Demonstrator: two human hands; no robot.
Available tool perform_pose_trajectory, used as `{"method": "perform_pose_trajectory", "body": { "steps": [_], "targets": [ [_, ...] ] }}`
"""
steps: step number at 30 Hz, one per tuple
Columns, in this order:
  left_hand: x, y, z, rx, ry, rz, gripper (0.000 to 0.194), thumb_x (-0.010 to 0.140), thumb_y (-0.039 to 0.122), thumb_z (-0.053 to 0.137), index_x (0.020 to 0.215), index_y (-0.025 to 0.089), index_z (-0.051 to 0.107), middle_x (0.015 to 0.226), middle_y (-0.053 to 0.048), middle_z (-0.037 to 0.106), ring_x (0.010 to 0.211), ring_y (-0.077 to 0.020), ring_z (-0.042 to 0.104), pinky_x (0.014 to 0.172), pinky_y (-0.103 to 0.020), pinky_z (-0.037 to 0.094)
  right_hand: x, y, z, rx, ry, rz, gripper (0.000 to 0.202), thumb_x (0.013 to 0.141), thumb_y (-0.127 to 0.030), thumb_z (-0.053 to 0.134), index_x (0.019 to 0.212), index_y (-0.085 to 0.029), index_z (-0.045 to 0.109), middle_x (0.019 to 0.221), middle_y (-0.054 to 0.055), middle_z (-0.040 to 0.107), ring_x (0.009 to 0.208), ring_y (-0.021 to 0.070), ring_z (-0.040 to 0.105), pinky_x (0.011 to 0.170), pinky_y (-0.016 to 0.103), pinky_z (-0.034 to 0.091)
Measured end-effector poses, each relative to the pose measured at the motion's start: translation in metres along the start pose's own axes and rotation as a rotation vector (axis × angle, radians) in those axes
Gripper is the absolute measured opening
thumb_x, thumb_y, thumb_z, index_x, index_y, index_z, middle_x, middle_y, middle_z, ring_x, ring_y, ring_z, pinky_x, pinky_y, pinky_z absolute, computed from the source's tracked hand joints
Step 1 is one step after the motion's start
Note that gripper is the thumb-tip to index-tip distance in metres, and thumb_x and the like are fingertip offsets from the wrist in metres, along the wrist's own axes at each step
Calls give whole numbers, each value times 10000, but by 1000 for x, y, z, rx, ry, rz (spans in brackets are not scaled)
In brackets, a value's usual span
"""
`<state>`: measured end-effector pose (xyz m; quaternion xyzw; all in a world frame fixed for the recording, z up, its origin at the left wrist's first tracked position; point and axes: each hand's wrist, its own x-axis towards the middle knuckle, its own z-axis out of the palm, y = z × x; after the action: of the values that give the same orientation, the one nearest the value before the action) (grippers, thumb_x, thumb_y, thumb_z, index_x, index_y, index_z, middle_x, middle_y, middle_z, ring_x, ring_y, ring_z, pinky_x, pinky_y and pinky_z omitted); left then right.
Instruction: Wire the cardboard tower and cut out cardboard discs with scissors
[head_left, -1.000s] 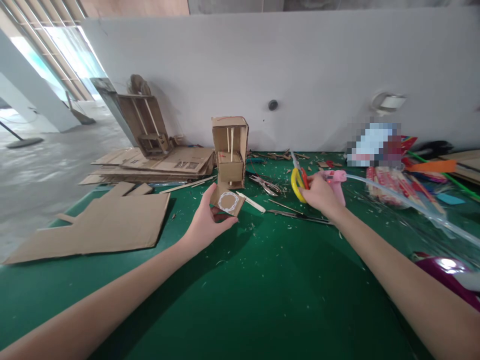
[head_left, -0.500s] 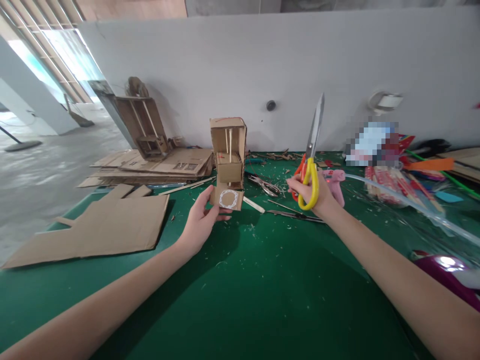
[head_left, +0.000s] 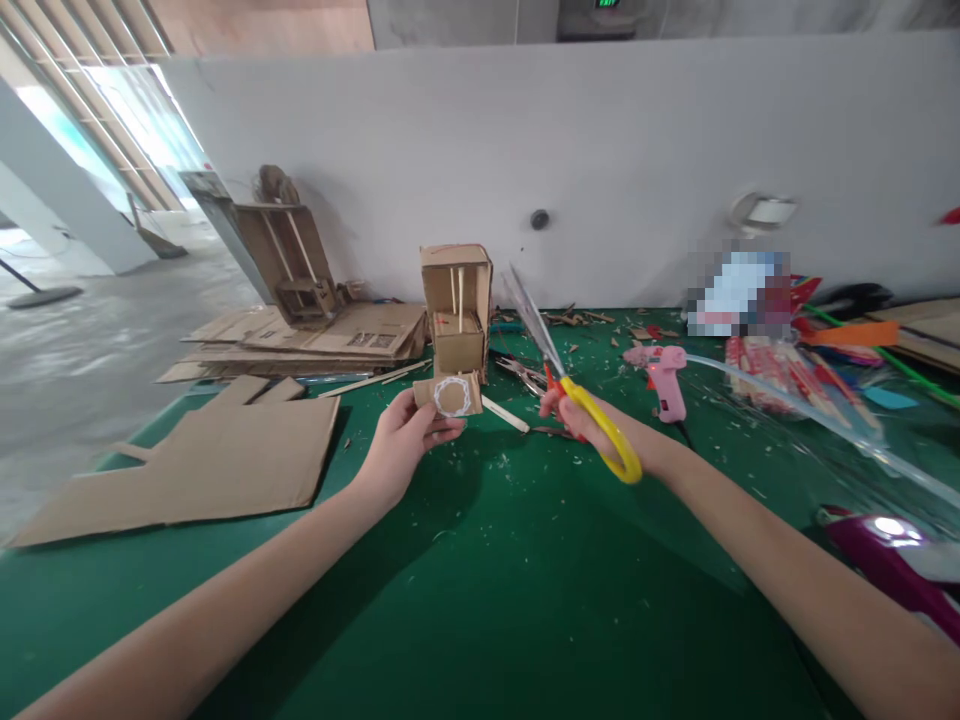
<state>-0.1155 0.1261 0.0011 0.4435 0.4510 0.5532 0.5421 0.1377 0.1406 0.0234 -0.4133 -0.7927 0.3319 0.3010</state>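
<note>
Left hand pinches cardboard piece; right hand curls round scissors, piece's 3 o'clock; likely readying a cut, tips need turning toward 9

Left hand pinched, right hand curled in a grip, both bare forearms angled forward and inward

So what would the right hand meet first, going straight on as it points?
Likely the upright cardboard box, though depth is unclear: if the right hand is low enough, the pliers come first.
</note>
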Motion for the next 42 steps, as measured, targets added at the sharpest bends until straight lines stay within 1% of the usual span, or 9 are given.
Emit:
{"method": "perform_pose_trajectory", "body": {
  "steps": [4, 8, 11, 15, 20, 29, 34, 39, 42],
  "targets": [
    [-4, 15, 6, -52, -23, 0, 151, 904, 249, 483, 1010, 146, 511, 942, -85, 681, 772, -172, 704, 745, -328, 584, -23, -13, -4, -88, -63, 4, 459, 901, -602, 368, 933, -208, 602, 776, 53, 568, 643, 173, 516, 578, 321, 482],
    [-10, 31, 15, 5, -58, 79, 169, 917, 314, 467, 980, 158, 484, 808, -77, 702, 737, -204, 711, 704, -356, 586, -37, -18, -1, 11, -105, 64, 458, 931, -572, 321, 979, -210, 598, 780, 50, 574, 578, 147, 486, 521, 307, 457],
    [-11, 45, 24, 59, -97, 169, 147, 916, 321, 461, 916, 174, 455, 749, -51, 693, 668, -191, 701, 644, -339, 580, -42, -22, 2, 60, -125, 39, 439, 931, -568, 334, 976, -219, 598, 766, 41, 562, 577, 143, 471, 514, 303, 447],
    [-9, 57, 36, 140, -61, 290, 119, 909, 294, 464, 860, 191, 430, 715, -23, 678, 556, -151, 663, 515, -271, 531, -43, -25, 6, 97, -137, -19, 425, 935, -564, 327, 979, -229, 586, 759, 35, 538, 604, 148, 462, 532, 302, 450],
    [4, 59, 44, 255, -72, 408, 108, 919, 284, 442, 846, 207, 422, 680, -1, 650, 500, -125, 623, 452, -244, 488, -36, -17, 6, 156, -173, 16, 432, 937, -573, 310, 975, -208, 537, 859, 52, 524, 665, 142, 473, 618, 311, 468],
    [30, 68, 41, 309, 46, 496, 58, 912, 238, 423, 879, 212, 461, 612, 12, 594, 447, -101, 572, 421, -211, 468, -3, -10, 5, 142, -80, 48, 508, 897, -647, 317, 949, -191, 534, 775, 27, 500, 612, 131, 438, 547, 285, 409],
    [30, 64, 37, 336, 2, 501, 83, 901, 253, 455, 831, 216, 430, 614, 8, 591, 451, -104, 573, 428, -216, 489, -2, -1, 15, 171, -46, 80, 494, 901, -636, 328, 908, -183, 527, 738, 17, 485, 579, 121, 433, 523, 281, 390],
    [35, 62, 37, 271, -59, 480, 55, 894, 244, 463, 851, 212, 453, 591, 15, 580, 421, -100, 551, 419, -225, 475, -6, 1, 22, 187, 57, 73, 467, 902, -624, 351, 843, -187, 506, 674, -10, 434, 554, 112, 412, 503, 269, 373],
    [37, 63, 39, 180, -10, 486, 70, 903, 234, 441, 835, 219, 433, 612, 19, 590, 419, -101, 555, 409, -227, 461, -8, -1, 24, 176, 49, 21, 486, 892, -640, 348, 851, -182, 506, 731, 14, 467, 561, 110, 414, 501, 273, 378]
  ]
}}
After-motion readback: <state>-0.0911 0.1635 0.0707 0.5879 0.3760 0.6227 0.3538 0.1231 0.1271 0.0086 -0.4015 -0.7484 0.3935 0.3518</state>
